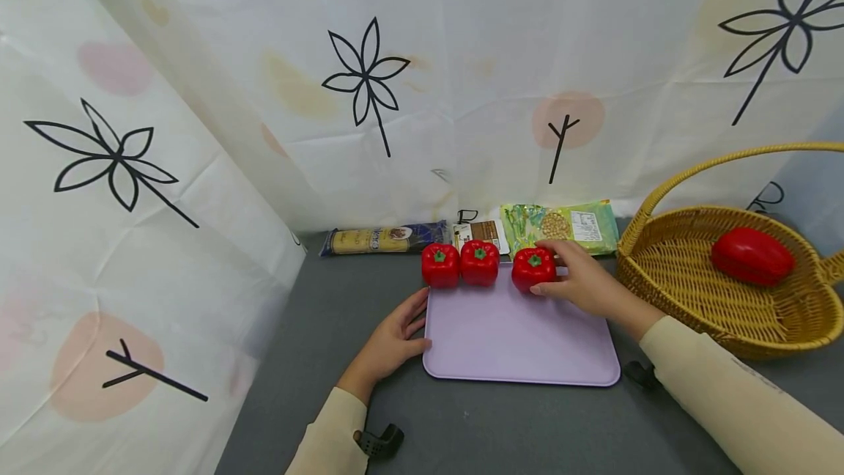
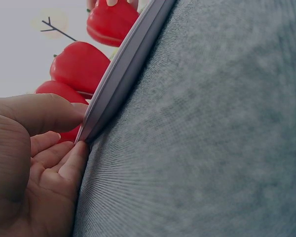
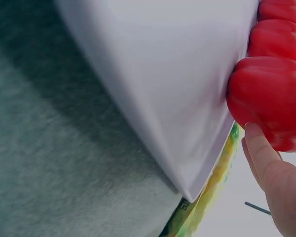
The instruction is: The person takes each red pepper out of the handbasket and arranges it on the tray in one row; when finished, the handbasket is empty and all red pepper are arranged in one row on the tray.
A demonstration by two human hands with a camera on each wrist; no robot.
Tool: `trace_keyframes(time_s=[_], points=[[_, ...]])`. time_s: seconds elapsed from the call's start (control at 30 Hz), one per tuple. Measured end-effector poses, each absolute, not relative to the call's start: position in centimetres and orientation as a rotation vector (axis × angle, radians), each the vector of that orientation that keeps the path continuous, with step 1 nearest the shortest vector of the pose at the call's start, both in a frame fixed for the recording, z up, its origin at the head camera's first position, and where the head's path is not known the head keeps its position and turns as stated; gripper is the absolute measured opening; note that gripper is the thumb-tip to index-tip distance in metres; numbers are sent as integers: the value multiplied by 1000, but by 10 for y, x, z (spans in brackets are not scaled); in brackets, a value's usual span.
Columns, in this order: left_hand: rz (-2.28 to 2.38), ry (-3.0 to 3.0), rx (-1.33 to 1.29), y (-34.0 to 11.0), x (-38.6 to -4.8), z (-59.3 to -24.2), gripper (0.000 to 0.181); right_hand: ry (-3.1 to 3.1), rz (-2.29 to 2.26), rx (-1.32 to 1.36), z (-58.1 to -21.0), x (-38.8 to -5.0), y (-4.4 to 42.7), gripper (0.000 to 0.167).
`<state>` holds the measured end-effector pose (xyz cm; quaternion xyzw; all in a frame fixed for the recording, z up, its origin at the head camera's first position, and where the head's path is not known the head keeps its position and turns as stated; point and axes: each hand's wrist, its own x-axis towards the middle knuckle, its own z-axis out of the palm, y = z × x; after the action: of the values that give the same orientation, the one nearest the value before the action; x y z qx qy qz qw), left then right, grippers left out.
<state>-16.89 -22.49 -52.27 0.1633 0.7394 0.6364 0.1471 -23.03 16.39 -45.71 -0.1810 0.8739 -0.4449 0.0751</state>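
Note:
My right hand grips a red bell pepper at the back edge of the lilac tray, thumb on the near side and fingers behind. Two more red peppers stand side by side near the tray's back left corner. At the tray's left edge is my left hand; in the left wrist view its thumb and fingertips pinch the rim. The right wrist view shows fingers against the held pepper.
To the right stands a wicker basket with a tall handle and a red pepper inside. Along the wall lie a blue and yellow packet, a brown and white packet and a green packet. Patterned cloth hangs behind.

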Motion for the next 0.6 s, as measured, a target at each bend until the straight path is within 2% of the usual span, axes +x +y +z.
trace_keyframes(time_s=[0.6], points=[[1837,2124,466,-225,-169,-524,95,2597,-1362,-553,-458,-243,144,86]])
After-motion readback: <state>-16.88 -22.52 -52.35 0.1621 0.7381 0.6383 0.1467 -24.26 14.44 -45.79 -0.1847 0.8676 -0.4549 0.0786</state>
